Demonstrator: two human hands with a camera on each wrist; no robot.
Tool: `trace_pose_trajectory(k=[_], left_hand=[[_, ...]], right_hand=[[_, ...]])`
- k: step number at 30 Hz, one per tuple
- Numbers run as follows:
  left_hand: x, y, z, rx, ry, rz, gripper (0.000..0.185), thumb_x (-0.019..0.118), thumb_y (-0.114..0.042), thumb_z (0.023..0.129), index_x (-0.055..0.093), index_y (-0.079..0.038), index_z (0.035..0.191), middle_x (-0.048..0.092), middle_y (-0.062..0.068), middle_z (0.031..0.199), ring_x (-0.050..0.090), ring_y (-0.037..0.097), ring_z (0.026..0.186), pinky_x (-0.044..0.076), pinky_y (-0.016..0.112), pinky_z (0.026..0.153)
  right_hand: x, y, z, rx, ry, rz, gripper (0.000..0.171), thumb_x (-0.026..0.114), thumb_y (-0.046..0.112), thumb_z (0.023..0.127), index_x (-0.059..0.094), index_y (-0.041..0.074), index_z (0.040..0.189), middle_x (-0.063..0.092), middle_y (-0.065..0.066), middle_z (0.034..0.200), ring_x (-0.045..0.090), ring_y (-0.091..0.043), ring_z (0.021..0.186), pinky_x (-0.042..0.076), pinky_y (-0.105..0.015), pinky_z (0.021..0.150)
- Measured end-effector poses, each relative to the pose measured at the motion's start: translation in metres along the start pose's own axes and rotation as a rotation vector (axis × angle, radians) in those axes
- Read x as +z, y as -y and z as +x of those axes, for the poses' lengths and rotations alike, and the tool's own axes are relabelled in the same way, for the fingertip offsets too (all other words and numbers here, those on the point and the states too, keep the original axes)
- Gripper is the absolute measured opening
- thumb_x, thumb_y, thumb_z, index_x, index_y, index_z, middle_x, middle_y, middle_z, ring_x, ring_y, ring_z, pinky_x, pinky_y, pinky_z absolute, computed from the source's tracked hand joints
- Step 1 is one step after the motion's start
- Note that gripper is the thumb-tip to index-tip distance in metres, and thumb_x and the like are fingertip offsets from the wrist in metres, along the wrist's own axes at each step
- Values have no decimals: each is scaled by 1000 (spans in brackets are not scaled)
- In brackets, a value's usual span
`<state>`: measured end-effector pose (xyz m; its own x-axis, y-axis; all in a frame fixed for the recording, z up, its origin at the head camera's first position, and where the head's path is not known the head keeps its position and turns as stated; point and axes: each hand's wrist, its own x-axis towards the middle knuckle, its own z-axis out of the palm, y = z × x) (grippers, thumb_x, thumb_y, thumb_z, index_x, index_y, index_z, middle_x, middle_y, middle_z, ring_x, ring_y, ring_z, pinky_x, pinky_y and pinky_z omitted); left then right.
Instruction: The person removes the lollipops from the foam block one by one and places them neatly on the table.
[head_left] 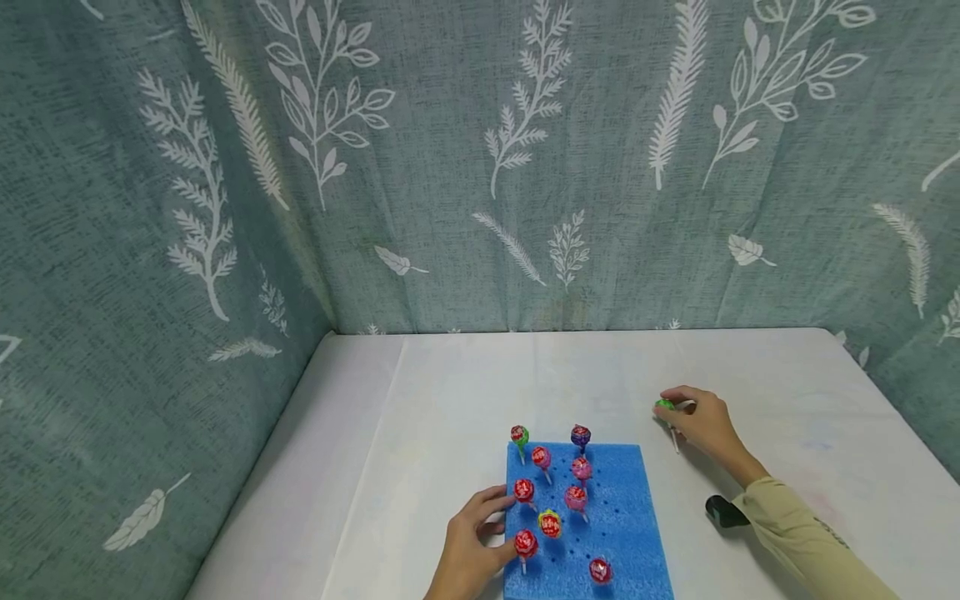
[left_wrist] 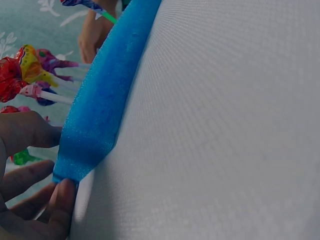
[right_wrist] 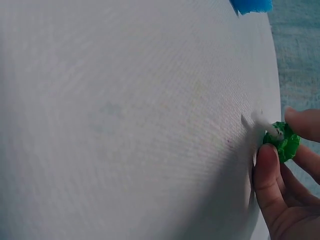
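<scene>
On the table lies a blue foam board dotted with small holes. Several wrapped lollipops stand in it by their sticks, among them a yellow-and-red one and a purple one. My left hand rests against the board's left edge, its thumb and fingers spread along the side. Right of the board, my right hand pinches a green lollipop by its wrapped head between thumb and fingers. Its white stick points down toward the table in the head view.
A dark object, partly hidden by the right sleeve, sits on the white table. Green leaf-patterned curtains hang behind the table and along its left side.
</scene>
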<state>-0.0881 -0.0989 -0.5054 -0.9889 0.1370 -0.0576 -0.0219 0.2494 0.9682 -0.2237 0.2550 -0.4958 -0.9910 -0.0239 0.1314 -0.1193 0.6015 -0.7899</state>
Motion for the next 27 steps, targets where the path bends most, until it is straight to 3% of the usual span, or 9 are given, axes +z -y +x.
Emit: trace_pose_trajectory(k=[11, 27], left_hand=[[-1, 2, 0, 28, -2, 4, 48, 80, -4, 71, 65, -5, 117, 51, 10, 131, 56, 27, 112, 52, 27, 85], [1, -1, 0, -40, -18, 31, 48, 82, -9, 71, 66, -9, 116, 52, 7, 130, 55, 26, 112, 52, 25, 85]], right_hand=[[2, 0, 1, -17, -6, -54, 34, 71, 15, 83, 64, -4, 110, 63, -19, 99, 58, -20, 72, 47, -29, 48], [0, 1, 1, -13, -12, -65, 36, 70, 14, 84, 61, -6, 113, 61, -22, 98, 58, -21, 71, 48, -29, 45]])
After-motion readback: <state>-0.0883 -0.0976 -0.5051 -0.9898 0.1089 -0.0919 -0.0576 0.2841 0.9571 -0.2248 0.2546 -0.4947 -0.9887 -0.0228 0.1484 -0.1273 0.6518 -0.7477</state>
